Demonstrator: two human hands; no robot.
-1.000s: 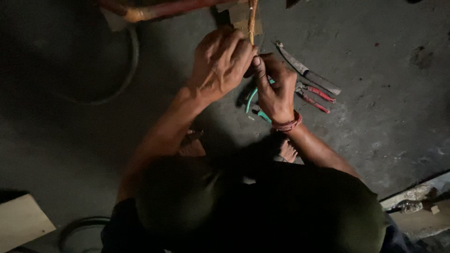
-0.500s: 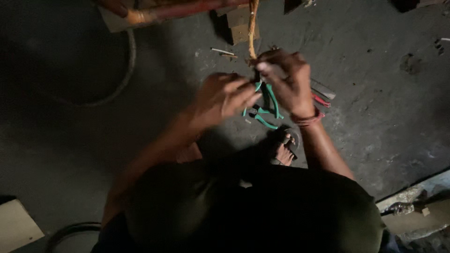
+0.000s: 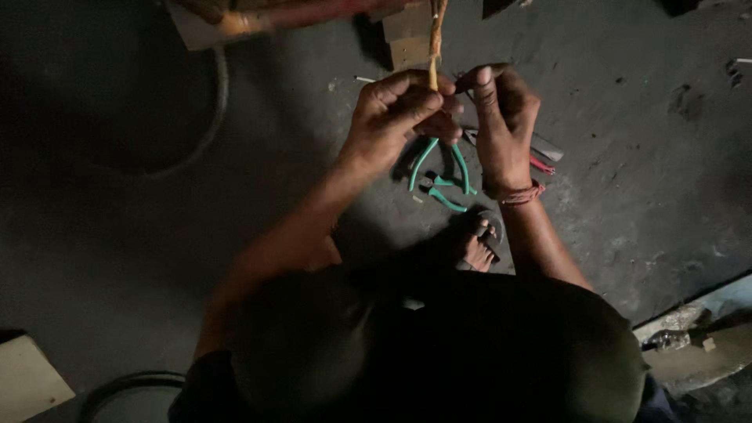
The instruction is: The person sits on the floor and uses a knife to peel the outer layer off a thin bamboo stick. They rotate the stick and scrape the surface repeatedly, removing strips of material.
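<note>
A thin orange-brown wire (image 3: 433,39) hangs down from the top of the view. My left hand (image 3: 392,117) is closed around its lower end, thumb and fingers pinching it. My right hand (image 3: 501,117), a red thread band on its wrist, meets the left at the same wire end with its fingertips. Below both hands, green-handled pliers (image 3: 439,176) lie on the dark floor. A red-handled tool (image 3: 542,164) lies beside them, partly hidden by my right wrist.
My sandalled foot (image 3: 479,247) rests on the grey concrete floor just below the pliers. A reddish pipe (image 3: 313,16) on a board lies at the top. A dark hose (image 3: 211,117) curves at left. Pale blocks sit at the lower left (image 3: 27,380) and lower right (image 3: 697,356).
My right hand rose from near the tools on the floor to the wire end. My left hand dropped, then came back up to grip the wire beside it.
</note>
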